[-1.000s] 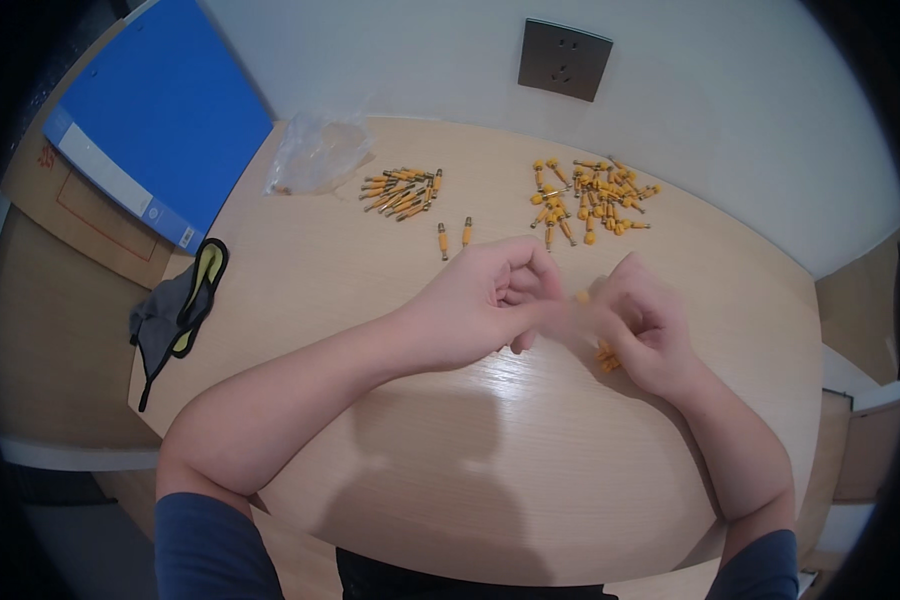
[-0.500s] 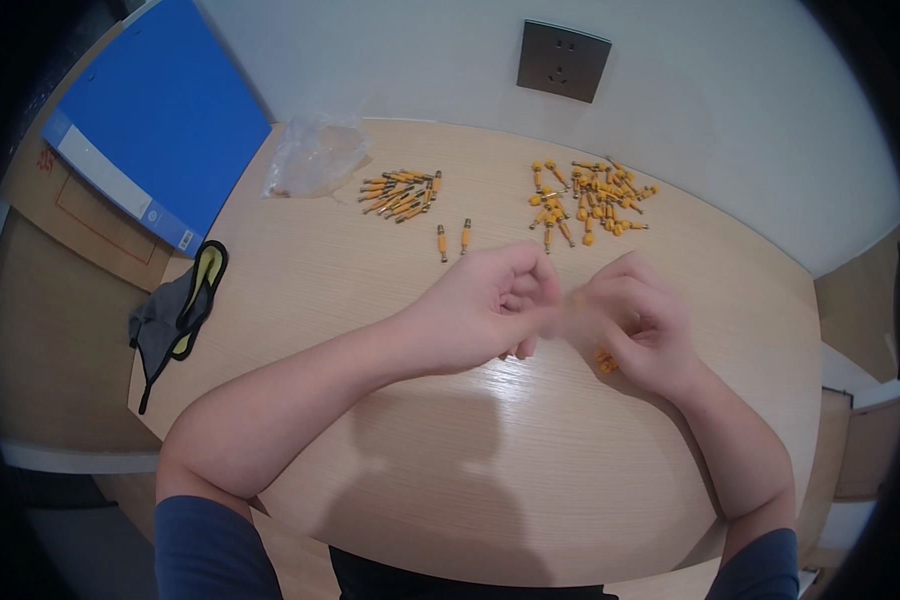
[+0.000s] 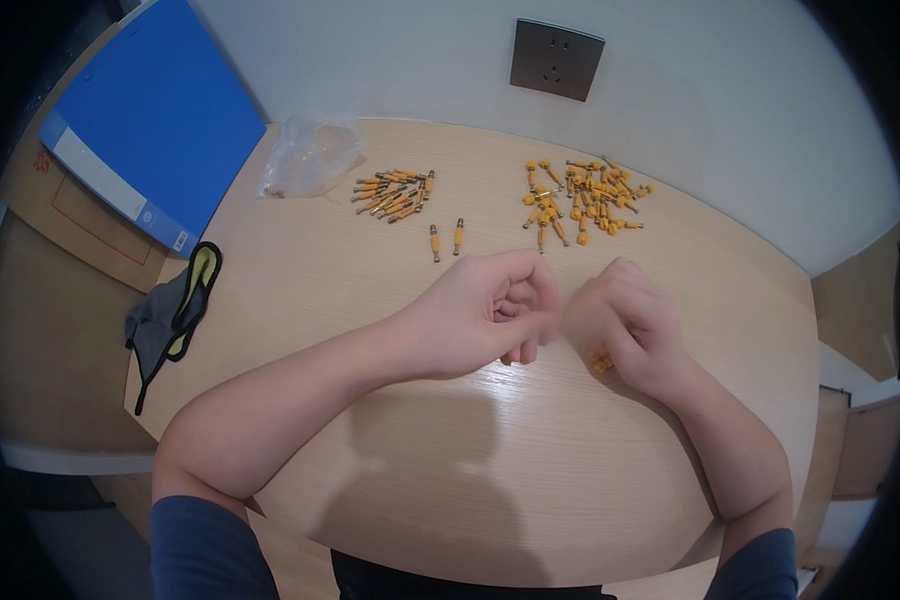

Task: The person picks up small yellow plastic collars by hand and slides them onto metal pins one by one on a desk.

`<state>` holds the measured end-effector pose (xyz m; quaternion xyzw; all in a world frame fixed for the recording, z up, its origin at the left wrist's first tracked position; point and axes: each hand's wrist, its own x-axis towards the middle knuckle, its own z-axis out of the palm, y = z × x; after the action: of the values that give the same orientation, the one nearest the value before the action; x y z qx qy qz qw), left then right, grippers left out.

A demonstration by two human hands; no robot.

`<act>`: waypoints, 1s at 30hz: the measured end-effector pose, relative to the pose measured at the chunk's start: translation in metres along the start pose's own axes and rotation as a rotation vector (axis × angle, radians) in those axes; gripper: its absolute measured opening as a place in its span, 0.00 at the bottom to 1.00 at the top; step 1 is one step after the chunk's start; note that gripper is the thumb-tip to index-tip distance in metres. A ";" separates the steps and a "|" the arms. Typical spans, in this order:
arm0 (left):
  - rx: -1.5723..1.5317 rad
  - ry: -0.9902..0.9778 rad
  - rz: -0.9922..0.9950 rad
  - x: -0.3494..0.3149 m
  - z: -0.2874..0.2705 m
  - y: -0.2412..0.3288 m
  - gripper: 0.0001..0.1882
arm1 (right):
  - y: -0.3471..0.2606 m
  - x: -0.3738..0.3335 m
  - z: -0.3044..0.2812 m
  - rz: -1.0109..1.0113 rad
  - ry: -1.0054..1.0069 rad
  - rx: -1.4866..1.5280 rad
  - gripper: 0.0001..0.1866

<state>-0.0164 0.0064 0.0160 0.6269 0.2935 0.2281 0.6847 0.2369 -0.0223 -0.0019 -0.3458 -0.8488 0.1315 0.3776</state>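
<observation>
Blue-sleeved left hand [image 3: 485, 312] and right hand [image 3: 638, 325], both curled over the bench [image 3: 410, 490], fingertips near each other and blurred, can't tell if either grips anything. Yellow bits [image 3: 600, 362], partly hidden, sit just by the right hand's fingers; two pins [image 3: 435, 243] lie apart, side by side, beyond the left hand. Farther back, pin pile [image 3: 398, 196] left, capped-pin pile [image 3: 590, 203] right, clear bag [image 3: 312, 155] beside the former, grey cloth [image 3: 157, 322] and binder [image 3: 160, 115] far left.
</observation>
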 end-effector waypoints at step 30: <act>0.015 -0.001 0.011 -0.001 0.000 0.001 0.02 | -0.017 0.006 0.003 0.081 0.000 -0.020 0.10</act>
<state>-0.0169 0.0057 0.0166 0.6336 0.2914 0.2293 0.6790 0.2234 -0.0307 0.0079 -0.3835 -0.8355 0.1380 0.3685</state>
